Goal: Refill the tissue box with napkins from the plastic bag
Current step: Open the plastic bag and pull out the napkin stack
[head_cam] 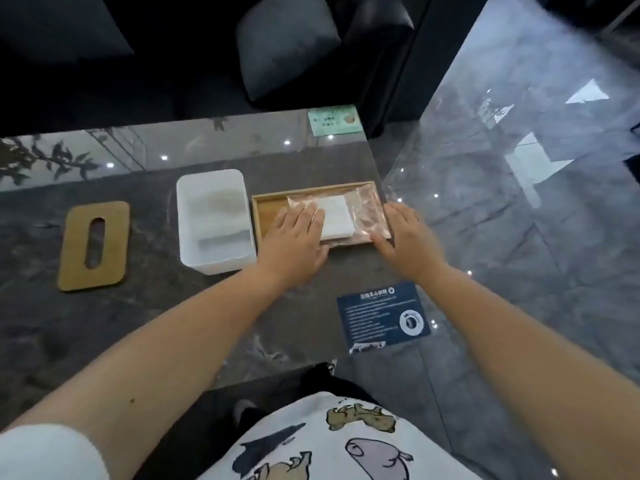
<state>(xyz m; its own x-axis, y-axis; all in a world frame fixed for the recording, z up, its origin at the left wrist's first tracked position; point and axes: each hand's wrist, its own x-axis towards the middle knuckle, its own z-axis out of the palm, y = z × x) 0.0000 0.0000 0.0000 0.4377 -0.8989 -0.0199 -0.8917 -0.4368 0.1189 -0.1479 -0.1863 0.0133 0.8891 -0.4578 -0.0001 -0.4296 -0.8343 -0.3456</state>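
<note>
A white tissue box (214, 265) stands open on the dark table, with white napkins lying low inside it. Its wooden lid (114, 244), with a slot, lies flat to the left. Right of the box sits a wooden tray (265, 209) holding a clear plastic bag (369, 209) with a white napkin stack (337, 216) inside. My left hand (294, 237) rests flat on the bag's left part, fingers spread. My right hand (408, 237) lies at the tray's right edge, fingers apart, touching the bag's corner.
A dark blue printed card (382, 315) lies near the table's front right corner. A green card (334, 121) sits at the far edge. Dark sofa cushions (287, 46) stand behind the table. The table's right edge drops to a glossy marble floor (519, 202).
</note>
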